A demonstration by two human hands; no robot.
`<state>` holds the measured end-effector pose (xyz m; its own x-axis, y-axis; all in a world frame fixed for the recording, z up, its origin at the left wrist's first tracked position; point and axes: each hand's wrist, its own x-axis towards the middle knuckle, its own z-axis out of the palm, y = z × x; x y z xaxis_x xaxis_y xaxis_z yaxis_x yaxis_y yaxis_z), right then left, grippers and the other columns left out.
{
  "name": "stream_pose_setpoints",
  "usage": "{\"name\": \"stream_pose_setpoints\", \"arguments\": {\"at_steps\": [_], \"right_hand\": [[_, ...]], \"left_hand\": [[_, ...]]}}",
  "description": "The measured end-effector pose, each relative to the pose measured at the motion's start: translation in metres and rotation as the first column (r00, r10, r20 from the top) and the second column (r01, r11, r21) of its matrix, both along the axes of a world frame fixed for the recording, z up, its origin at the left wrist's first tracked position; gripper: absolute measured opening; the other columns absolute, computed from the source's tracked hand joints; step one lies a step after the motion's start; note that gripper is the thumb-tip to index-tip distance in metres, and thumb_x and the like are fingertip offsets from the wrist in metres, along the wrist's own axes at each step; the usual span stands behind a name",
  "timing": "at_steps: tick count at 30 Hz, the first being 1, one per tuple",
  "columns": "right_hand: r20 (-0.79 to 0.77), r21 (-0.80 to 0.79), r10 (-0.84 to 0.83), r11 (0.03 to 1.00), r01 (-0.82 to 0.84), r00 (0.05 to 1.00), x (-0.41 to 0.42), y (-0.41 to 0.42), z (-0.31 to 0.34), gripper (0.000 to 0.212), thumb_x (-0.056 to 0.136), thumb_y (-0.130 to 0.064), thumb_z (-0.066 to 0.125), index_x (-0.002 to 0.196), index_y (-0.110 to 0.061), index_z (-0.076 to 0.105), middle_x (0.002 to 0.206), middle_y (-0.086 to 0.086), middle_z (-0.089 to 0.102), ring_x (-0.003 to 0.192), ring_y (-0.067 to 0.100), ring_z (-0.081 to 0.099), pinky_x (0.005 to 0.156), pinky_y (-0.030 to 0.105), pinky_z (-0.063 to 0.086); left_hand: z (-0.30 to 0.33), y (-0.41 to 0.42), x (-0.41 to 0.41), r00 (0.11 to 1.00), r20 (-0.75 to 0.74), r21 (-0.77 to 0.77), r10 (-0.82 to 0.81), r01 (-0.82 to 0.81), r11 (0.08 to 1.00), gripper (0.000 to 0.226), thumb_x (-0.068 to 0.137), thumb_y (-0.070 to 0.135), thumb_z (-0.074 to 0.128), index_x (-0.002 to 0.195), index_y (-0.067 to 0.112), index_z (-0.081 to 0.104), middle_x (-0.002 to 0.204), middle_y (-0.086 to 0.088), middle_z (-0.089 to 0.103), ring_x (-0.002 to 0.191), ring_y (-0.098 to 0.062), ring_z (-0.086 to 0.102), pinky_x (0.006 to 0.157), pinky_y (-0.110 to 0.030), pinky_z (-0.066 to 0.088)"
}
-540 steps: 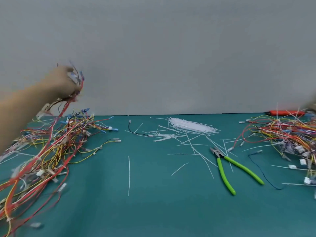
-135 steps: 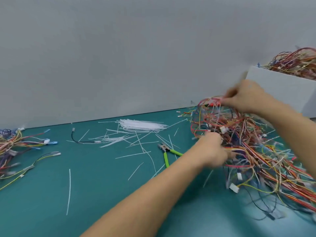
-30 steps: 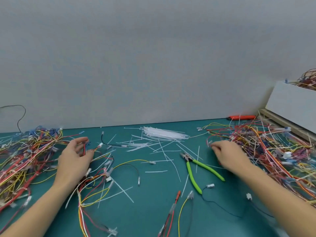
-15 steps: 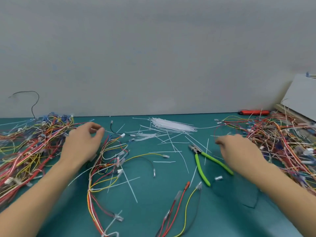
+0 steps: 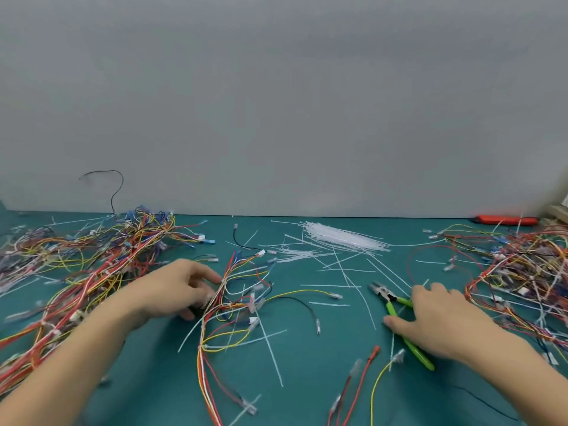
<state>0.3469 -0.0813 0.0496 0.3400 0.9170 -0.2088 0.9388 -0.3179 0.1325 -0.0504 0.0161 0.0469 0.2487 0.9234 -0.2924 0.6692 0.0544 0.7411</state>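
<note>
Your left hand (image 5: 179, 292) curls loosely against the wire harness (image 5: 229, 302) in the middle of the surface (image 5: 310, 388); whether it pinches a wire is unclear. Your right hand (image 5: 438, 318) lies flat and spread on the green cutters (image 5: 391, 309).

Wiring workbench: teal mat (image 5: 307, 379), wire harnesses (image 5: 92, 265), cable ties (image 5: 341, 238), cutters (image 5: 396, 315)

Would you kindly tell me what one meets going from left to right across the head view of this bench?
In order: left wire pile → left hand → loose wire harness → white cable ties → right hand → right wire pile.
</note>
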Motion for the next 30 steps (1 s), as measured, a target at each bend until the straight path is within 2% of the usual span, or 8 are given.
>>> {"name": "stream_pose_setpoints", "arguments": {"at_steps": [5,9,11,13,15,17,22,30], "right_hand": [[-0.212,0.074,-0.050,0.995,0.067,0.976,0.012,0.009,0.005,0.049,0.084,-0.065,0.056,0.098,-0.018,0.061,0.099,0.004,0.065,0.094,0.026,0.063,0.079,0.032,0.051],[-0.586,0.174,-0.144,0.939,0.297,0.798,0.031,0.012,0.018,0.059,0.093,-0.057,0.052,0.103,-0.001,0.070,0.078,0.007,0.067,0.069,0.024,0.060,0.066,0.030,0.043],[-0.834,0.101,-0.156,0.900,0.423,0.530,0.040,0.013,0.029,0.054,0.094,-0.051,0.055,0.108,-0.002,0.072,0.076,0.006,0.062,0.067,0.024,0.057,0.065,0.031,0.046],[-0.989,-0.059,-0.116,0.886,0.460,0.096,0.046,0.012,0.039,0.054,0.095,-0.049,0.058,0.118,-0.003,0.072,0.093,0.012,0.073,0.082,0.029,0.070,0.071,0.039,0.055],[-0.943,-0.225,-0.109,0.905,0.361,-0.314,0.046,0.007,0.048,0.061,0.095,-0.050,0.055,0.132,-0.002,0.064,0.123,0.021,0.071,0.108,0.038,0.071,0.085,0.049,0.055],[-0.833,-0.286,-0.146,0.939,0.190,-0.533,0.041,0.004,0.052,0.068,0.095,-0.052,0.051,0.142,-0.004,0.055,0.140,0.024,0.061,0.126,0.041,0.062,0.093,0.055,0.053],[-0.729,-0.151,-0.196,0.980,-0.126,-0.656,0.009,0.009,0.063,0.068,0.096,-0.048,0.050,0.150,-0.005,0.047,0.134,0.018,0.060,0.115,0.036,0.062,0.105,0.076,0.036],[-0.805,0.082,-0.146,0.933,-0.351,-0.575,-0.034,0.041,0.092,0.068,0.103,-0.055,0.046,0.154,-0.010,0.044,0.117,0.020,0.051,0.106,0.040,0.061,0.094,0.063,0.051]], "left_hand": [[-0.003,0.003,0.016,0.996,-0.080,0.073,0.043,-0.037,0.997,0.019,0.090,0.040,0.078,0.096,0.022,0.076,0.078,-0.002,0.070,0.063,-0.010,0.062,0.054,-0.023,0.052],[-0.001,0.010,0.034,0.980,-0.183,0.153,0.080,-0.052,0.987,0.019,0.088,0.039,0.080,0.087,0.021,0.077,0.072,0.002,0.073,0.061,-0.014,0.063,0.054,-0.024,0.048],[0.001,0.012,0.039,0.984,-0.149,0.154,0.097,-0.074,0.985,0.018,0.090,0.032,0.079,0.080,0.017,0.077,0.068,-0.001,0.073,0.057,-0.014,0.062,0.053,-0.025,0.049],[0.005,0.015,0.042,0.992,0.010,0.173,0.125,-0.124,0.977,0.022,0.090,0.027,0.080,0.073,0.014,0.076,0.061,-0.003,0.070,0.050,-0.012,0.059,0.047,-0.024,0.046],[0.012,0.019,0.044,0.971,0.170,0.276,0.169,-0.212,0.937,0.020,0.086,0.028,0.084,0.072,0.016,0.077,0.064,-0.001,0.073,0.053,-0.014,0.066,0.050,-0.027,0.049],[0.021,0.021,0.050,0.927,0.322,0.324,0.194,-0.300,0.897,0.013,0.085,0.024,0.084,0.079,0.015,0.077,0.074,-0.006,0.077,0.065,-0.023,0.075,0.060,-0.036,0.057],[0.053,0.028,0.069,0.638,0.739,-0.083,0.218,-0.235,0.968,0.007,0.086,0.014,0.076,0.091,0.011,0.073,0.083,-0.010,0.076,0.055,-0.018,0.068,0.047,-0.023,0.052],[0.075,0.035,0.084,0.257,0.928,-0.350,0.272,0.342,0.872,0.043,0.053,0.004,0.098,0.090,0.006,0.076,0.089,-0.007,0.073,0.076,-0.021,0.065,0.075,-0.036,0.058]]}}
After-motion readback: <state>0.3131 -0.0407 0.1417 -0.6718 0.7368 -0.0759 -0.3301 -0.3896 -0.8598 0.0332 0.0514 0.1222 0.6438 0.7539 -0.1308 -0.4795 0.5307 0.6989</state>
